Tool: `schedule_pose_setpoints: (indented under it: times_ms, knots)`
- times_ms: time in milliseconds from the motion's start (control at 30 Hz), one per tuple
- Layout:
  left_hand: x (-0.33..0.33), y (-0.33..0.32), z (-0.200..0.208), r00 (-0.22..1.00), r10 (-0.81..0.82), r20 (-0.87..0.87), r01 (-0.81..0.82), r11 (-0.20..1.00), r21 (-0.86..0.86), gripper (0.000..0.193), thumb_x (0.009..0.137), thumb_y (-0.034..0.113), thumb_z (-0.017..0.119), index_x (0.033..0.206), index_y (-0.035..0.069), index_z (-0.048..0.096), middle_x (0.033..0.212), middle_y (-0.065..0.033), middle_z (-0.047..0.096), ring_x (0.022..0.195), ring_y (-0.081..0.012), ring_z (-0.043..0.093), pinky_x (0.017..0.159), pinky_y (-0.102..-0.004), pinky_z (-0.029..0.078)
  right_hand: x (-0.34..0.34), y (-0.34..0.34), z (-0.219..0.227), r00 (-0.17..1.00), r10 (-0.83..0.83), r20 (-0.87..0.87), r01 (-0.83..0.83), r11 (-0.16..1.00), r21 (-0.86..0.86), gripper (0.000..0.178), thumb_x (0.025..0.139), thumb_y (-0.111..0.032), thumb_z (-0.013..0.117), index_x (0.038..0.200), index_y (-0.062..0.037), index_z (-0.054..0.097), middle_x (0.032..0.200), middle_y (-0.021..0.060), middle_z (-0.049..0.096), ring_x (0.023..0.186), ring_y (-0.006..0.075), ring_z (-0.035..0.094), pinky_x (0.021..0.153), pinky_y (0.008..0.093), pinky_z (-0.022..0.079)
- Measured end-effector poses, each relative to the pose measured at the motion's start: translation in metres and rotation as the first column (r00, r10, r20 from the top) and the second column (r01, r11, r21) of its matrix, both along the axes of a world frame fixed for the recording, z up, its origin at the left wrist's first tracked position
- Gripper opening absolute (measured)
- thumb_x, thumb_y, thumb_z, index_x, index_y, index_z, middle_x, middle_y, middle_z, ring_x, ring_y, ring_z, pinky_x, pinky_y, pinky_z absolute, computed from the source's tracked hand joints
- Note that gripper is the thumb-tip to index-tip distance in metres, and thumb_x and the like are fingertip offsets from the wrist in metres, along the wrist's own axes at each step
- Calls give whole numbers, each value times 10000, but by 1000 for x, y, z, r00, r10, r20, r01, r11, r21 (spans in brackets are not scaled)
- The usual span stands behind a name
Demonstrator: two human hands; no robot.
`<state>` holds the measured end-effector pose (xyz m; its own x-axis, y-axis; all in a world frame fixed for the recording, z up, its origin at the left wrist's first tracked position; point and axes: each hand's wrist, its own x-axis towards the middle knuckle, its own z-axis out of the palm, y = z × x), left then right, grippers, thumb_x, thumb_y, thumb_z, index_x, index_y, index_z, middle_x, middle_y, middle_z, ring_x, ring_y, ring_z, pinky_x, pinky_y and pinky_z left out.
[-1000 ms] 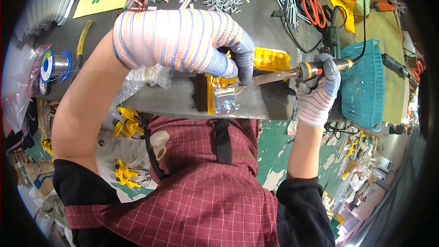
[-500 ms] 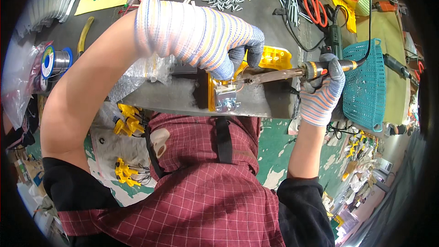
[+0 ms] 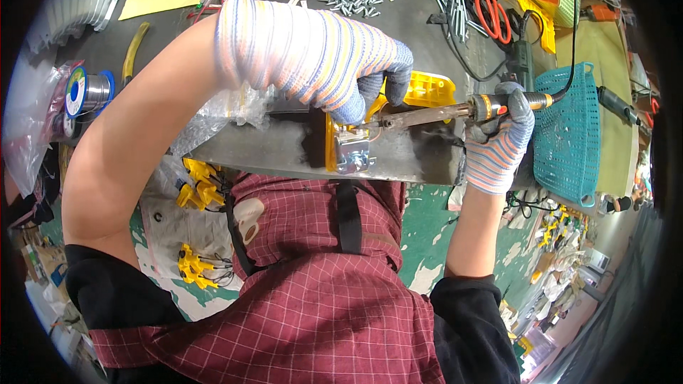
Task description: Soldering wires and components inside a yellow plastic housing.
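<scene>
My right hand [image 3: 500, 144], in a striped glove with grey fingertips, grips a soldering iron [image 3: 487, 108] by its dark handle. Its long discoloured metal barrel points left, and the tip reaches small terminals beside my left fingertips. A shiny metal part [image 3: 353, 154] sits in a yellow plastic housing [image 3: 331, 146] at the bench's near edge. Over this housing, my left hand [image 3: 348, 64] bends down, gloved too, with fingers curled and thumb at the terminals. What the left fingers pinch is hidden; a thin orange wire shows nearby. A yellow plastic shell [image 3: 430, 89] lies just behind the iron.
Loose screws [image 3: 352, 0] and long bolts lie at the back, near red-handled scissors [image 3: 491, 18]. A teal basket [image 3: 567, 135] stands right of my right hand, with the iron's cord above it. Solder spools [image 3: 89, 94] and bubble wrap [image 3: 220, 117] are on the left.
Almost nothing differs. The whole view has shifted very slightly; both hands keep their grip, and the iron's tip stays at the terminals.
</scene>
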<state>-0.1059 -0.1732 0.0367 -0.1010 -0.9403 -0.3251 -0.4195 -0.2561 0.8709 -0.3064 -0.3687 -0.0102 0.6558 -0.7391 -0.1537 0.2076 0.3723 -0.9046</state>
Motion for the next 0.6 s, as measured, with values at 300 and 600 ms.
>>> schedule_pose_setpoints:
  times_ms: [300,600]
  knots:
    - [-1,-1,3,1000,3,15,-4,999,35,345,777,137,666,1095,36,576,794,-58,629,721,-146,611,673,-295,496,1,-3,-4,1000,-13,-11,13,999,-53,186,842,-283,695,950,-143,636,846,-23,619,769,140,606,703,299,509]
    - [-2,0,-2,987,1,163,10,998,-64,368,747,151,683,1085,50,579,805,-79,647,739,-195,635,684,-328,503,6,-1,-1,999,-32,-43,31,999,-39,211,806,-234,715,934,-94,623,844,18,602,752,144,593,702,294,516]
